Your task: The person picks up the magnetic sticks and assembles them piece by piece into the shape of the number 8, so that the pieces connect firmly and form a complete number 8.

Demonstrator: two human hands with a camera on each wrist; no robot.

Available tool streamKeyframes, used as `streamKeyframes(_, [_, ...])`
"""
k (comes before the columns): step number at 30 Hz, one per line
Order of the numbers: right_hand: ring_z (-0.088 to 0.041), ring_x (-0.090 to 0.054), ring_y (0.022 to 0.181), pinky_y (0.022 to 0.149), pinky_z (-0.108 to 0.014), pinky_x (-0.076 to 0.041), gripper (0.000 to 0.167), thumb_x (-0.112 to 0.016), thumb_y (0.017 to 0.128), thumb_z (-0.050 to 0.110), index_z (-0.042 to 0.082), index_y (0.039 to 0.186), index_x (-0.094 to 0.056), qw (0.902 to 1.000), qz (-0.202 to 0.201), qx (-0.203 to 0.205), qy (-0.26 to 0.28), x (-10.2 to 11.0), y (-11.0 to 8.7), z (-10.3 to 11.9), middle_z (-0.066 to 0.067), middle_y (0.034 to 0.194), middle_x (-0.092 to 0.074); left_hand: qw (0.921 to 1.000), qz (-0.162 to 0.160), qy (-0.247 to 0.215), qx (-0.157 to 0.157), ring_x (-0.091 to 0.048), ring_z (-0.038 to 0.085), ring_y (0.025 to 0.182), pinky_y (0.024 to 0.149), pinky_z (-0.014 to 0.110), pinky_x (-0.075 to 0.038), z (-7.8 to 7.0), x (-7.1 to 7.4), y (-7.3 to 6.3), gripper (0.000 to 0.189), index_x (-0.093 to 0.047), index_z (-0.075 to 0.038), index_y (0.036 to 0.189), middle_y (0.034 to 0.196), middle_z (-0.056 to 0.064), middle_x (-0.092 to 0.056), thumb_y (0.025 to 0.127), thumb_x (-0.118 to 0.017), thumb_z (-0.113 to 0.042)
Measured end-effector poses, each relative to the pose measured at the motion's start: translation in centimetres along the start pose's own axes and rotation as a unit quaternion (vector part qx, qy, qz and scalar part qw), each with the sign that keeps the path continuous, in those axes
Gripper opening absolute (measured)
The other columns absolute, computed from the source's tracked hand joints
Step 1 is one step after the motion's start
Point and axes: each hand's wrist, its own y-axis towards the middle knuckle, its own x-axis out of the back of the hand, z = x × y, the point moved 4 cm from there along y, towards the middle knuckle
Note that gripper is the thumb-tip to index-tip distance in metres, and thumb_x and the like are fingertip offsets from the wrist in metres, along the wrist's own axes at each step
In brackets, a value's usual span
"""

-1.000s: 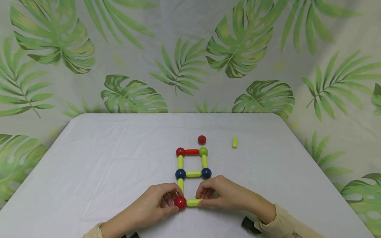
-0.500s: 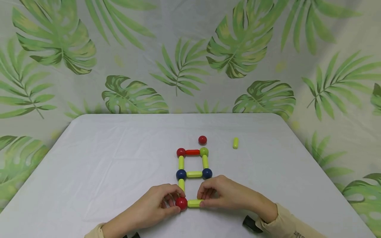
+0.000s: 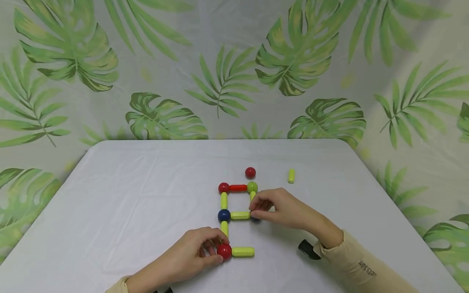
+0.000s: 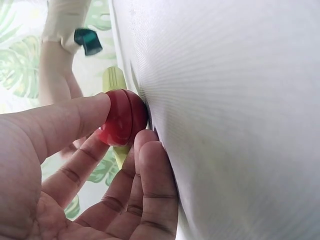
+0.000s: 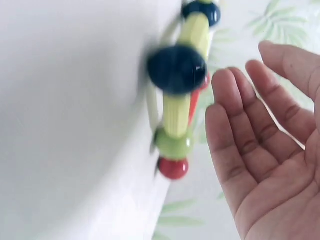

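Note:
My left hand (image 3: 194, 252) pinches a glossy red ball (image 3: 224, 252) at the near corner of a ball-and-stick frame. In the left wrist view, thumb and fingers press on this red ball (image 4: 121, 117). From it a yellow-green stick (image 3: 243, 252) sticks out to the right with a free end. My right hand (image 3: 287, 209) hovers by the frame's right blue ball, which it partly covers in the head view. The right wrist view shows its fingers (image 5: 227, 100) loosely extended, apart from the blue ball (image 5: 177, 70).
The frame's far side has a red ball (image 3: 224, 187), a red stick (image 3: 238, 187) and a green ball (image 3: 252, 187). Another blue ball (image 3: 224, 215) joins its left sticks. A loose red ball (image 3: 250, 173) and a loose yellow-green stick (image 3: 291, 176) lie farther back on the white table (image 3: 146, 195).
My right hand has let go of the near yellow-green stick and moved away from me to the right blue ball. The left hand stays on the red ball.

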Motion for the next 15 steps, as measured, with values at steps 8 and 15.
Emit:
streamKeyframes(8, [-0.011, -0.064, 0.086, 0.077, -0.025, -0.056, 0.017, -0.077, 0.100, 0.018, 0.007, 0.112, -0.073, 0.9946, -0.076, -0.045, -0.055, 3.0, 3.0, -2.5, 0.001, 0.095, -0.072, 0.9999, 0.004, -0.006, 0.010, -0.062, 0.005, 0.086, 0.072, 0.020, -0.054, 0.1, -0.1, 0.0, 0.025, -0.073, -0.028, 0.116, 0.105, -0.010, -0.071, 0.095, -0.083, -0.020])
streamKeyframes(15, [-0.020, -0.069, 0.089, 0.080, -0.034, -0.056, 0.028, -0.076, 0.101, 0.021, 0.005, 0.123, -0.070, 0.9886, -0.090, -0.091, -0.079, 4.4, 5.5, -4.7, -0.007, 0.100, -0.073, 1.0000, 0.001, -0.002, 0.003, -0.062, 0.004, 0.086, 0.072, 0.020, -0.055, 0.1, -0.1, 0.1, 0.025, -0.073, -0.027, 0.116, 0.104, -0.011, -0.071, 0.095, -0.084, -0.020])
